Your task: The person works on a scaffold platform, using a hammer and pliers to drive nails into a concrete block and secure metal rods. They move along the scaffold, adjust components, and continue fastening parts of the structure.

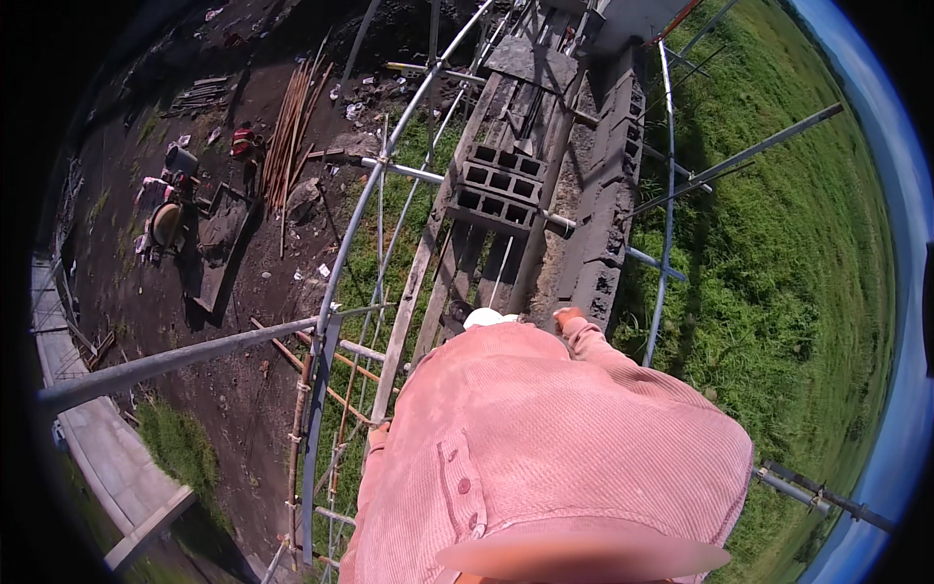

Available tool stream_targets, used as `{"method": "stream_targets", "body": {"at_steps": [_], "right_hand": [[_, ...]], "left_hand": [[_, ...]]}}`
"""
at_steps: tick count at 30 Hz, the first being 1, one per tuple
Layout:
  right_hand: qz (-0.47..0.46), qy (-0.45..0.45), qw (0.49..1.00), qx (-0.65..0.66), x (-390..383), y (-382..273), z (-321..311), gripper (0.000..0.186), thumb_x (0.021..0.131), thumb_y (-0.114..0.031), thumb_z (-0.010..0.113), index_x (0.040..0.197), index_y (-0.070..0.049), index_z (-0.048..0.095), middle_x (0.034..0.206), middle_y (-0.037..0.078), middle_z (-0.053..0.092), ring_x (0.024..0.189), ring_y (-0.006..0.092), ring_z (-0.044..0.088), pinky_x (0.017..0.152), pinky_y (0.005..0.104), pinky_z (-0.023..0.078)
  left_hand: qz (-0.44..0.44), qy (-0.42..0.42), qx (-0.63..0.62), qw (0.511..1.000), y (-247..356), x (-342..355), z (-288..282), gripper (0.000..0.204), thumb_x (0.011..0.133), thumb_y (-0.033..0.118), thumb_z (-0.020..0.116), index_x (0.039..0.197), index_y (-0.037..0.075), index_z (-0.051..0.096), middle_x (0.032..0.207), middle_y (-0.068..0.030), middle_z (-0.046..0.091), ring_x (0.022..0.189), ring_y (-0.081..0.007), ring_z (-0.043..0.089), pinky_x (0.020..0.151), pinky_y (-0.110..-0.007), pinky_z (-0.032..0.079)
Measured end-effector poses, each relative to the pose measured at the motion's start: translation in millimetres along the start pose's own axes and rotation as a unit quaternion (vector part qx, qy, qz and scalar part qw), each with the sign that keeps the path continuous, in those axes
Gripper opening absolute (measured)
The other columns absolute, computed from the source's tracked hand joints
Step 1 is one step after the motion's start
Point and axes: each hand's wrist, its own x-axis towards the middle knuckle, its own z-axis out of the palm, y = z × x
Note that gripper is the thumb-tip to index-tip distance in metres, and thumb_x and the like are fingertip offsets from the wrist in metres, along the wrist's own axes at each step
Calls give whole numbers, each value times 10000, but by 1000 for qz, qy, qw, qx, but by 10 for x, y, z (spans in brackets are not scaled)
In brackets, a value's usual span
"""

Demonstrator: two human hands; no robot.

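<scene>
My right hand [567,316] is at the end of a pink sleeve beside the top of a hollow-block wall [595,219]. Its fingers look curled in; whatever they hold, if anything, is too small to make out. Low on the left, my left hand [379,433] is by the edge of a long wooden plank [420,282], mostly hidden by the sleeve, so its fingers do not show clearly. Ahead of me, several grey hollow concrete blocks [499,188] stand grouped on the planks. A white rounded thing [484,317] shows just past my shirt front.
Scaffold tubes [360,209] rise on the left, and another tube [668,195] runs along the right. Farther along the planks lies a grey mortar-covered board [530,64]. Far below left are a concrete mixer [166,224] and long wooden poles [292,136]. Grass [778,243] spreads below right.
</scene>
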Motion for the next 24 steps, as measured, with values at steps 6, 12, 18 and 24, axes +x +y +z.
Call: {"method": "stream_targets", "body": {"at_steps": [6,12,18,24], "right_hand": [[-30,2,999,-10,-454,-282,133,227,901,-251,705,1056,-101,776,849,76,752,765,209,708,730,368,560],[-24,-16,1000,0,-607,-552,110,258,915,-259,675,1108,-112,762,851,68,750,775,191,702,742,345,551],[11,-5,998,55,-477,-498,101,218,907,-189,676,1077,-90,769,812,72,745,720,188,696,692,340,555],[-36,-11,999,-9,-200,-280,202,226,875,-164,712,1073,-75,776,904,81,765,797,173,708,744,337,560]], "left_hand": [[-14,-42,48,998,-217,144,225,416,850,306,737,1183,61,702,1072,-142,730,968,-274,697,800,-393,545],[-14,-62,72,995,-169,224,238,462,835,371,723,1212,105,698,1100,-134,729,984,-288,699,816,-397,545],[-17,-63,85,994,-183,207,214,509,820,437,709,1240,149,695,1128,-126,728,1000,-301,701,831,-400,545],[-1,-73,122,990,-144,38,194,557,805,502,695,1269,193,691,1156,-117,727,1017,-315,703,847,-404,545]]}}
